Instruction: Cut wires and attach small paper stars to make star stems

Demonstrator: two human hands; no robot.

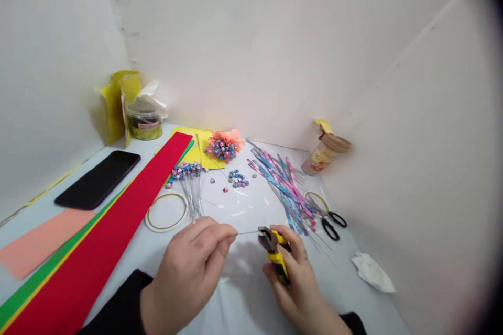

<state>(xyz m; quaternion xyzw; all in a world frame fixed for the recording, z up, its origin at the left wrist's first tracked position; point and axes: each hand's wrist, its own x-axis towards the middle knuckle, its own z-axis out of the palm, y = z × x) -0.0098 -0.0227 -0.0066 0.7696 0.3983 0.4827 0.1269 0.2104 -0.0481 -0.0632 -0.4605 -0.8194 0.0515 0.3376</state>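
Pinching a thin wire (247, 232) between the fingertips of my left hand (188, 267), I bring its far end to the jaws of yellow-handled pliers (278, 259), whose handles are wrapped in my right hand (298, 282). Both hands sit above a pale tabletop (243, 303), just below blue-and-pink paper strips (285, 191) and black-handled scissors (332, 225).
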